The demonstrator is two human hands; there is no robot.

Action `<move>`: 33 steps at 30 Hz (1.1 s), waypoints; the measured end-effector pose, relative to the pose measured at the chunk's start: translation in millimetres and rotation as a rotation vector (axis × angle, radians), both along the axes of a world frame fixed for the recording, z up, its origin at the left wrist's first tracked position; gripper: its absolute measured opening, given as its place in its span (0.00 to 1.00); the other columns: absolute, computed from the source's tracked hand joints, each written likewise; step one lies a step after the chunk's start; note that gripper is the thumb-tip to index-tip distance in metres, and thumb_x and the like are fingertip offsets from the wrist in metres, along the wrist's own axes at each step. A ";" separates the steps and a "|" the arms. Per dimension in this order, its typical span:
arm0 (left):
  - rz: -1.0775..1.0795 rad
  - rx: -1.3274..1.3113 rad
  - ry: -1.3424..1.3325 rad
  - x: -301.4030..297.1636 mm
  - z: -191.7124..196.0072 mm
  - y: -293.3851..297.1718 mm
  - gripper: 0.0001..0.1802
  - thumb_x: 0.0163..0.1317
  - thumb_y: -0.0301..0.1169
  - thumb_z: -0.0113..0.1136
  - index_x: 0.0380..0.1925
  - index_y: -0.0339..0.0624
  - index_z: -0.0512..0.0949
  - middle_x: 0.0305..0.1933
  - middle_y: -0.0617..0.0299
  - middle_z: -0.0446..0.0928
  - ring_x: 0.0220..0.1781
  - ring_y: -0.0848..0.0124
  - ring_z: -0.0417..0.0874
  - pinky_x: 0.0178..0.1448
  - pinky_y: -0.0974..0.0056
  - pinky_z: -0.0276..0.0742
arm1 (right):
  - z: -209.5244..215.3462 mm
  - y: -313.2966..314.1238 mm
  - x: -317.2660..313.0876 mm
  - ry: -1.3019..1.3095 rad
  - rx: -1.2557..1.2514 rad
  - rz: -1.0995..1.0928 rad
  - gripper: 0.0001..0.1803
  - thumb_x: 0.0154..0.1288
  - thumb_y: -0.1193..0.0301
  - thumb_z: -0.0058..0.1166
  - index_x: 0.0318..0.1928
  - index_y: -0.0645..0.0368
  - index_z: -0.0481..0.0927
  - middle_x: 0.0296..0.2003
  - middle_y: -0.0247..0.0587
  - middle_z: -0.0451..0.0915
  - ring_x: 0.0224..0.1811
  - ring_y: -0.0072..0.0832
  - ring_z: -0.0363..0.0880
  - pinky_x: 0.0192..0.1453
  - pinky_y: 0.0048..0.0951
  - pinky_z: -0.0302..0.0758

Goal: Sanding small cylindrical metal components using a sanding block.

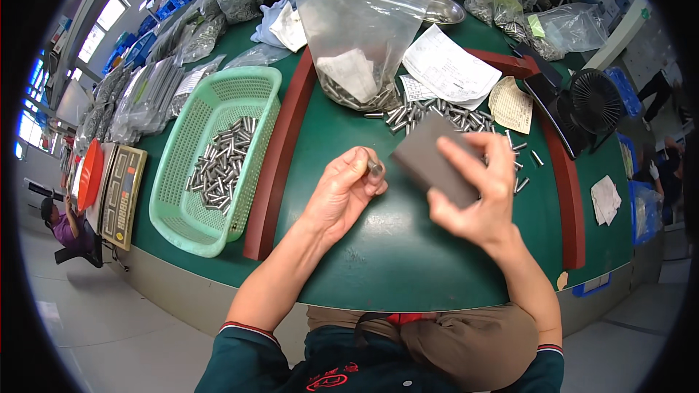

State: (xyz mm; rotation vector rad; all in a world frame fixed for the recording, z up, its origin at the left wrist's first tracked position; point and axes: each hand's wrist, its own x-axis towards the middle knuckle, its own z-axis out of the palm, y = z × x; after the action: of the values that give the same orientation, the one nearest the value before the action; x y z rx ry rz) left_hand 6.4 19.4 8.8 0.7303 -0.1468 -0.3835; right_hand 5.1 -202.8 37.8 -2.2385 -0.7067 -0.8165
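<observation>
My left hand [344, 191] is closed, thumb and fingers pinching a small metal pin [375, 167] whose round end points right. My right hand [477, 182] grips a dark grey rectangular block [437, 160], slightly blurred, which looks like a sanding block. The block is held just right of the pin, with a small gap between them. Behind the block, a loose pile of metal pins [466, 118] lies on the green tabletop [393, 255]. To the left, a light green perforated basket [164, 211] holds many similar pins [224, 164].
Dark red bars [280, 167] frame the work area. Behind stand a clear bag of pins [357, 36] and papers [451, 65]. A black fan [593, 102] is at the right, a scale [122, 200] at the far left. A seated person [69, 233] is beyond the scale.
</observation>
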 end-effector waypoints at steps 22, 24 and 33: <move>-0.035 -0.216 0.179 3.1 -14.8 5.1 0.13 0.73 0.41 0.52 0.35 0.43 0.71 0.28 0.67 0.66 0.28 0.77 0.63 0.42 0.68 0.65 | -6.5 -10.8 2.0 0.152 0.013 -0.181 0.30 0.34 0.66 0.68 0.47 0.56 0.85 0.41 0.45 0.72 0.44 0.38 0.70 0.48 0.38 0.65; -0.028 -0.222 0.198 2.7 -16.5 5.9 0.13 0.73 0.41 0.52 0.35 0.43 0.71 0.28 0.67 0.66 0.28 0.77 0.63 0.42 0.68 0.65 | -7.2 -8.8 1.8 0.148 0.007 -0.181 0.30 0.34 0.66 0.68 0.46 0.56 0.85 0.41 0.45 0.72 0.44 0.38 0.70 0.49 0.38 0.65; 0.018 -0.208 0.277 0.1 -14.1 6.0 0.13 0.74 0.39 0.51 0.32 0.44 0.70 0.27 0.68 0.65 0.28 0.78 0.64 0.41 0.69 0.66 | -6.1 -1.6 -0.8 0.078 0.038 -0.054 0.32 0.32 0.66 0.67 0.47 0.56 0.84 0.41 0.47 0.73 0.42 0.41 0.71 0.46 0.39 0.66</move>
State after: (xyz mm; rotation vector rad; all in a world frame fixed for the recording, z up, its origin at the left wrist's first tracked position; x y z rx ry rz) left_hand 6.4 25.5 -5.3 0.4676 0.0803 -0.4409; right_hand 4.3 -204.4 31.6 -2.2509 -0.5922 -0.7580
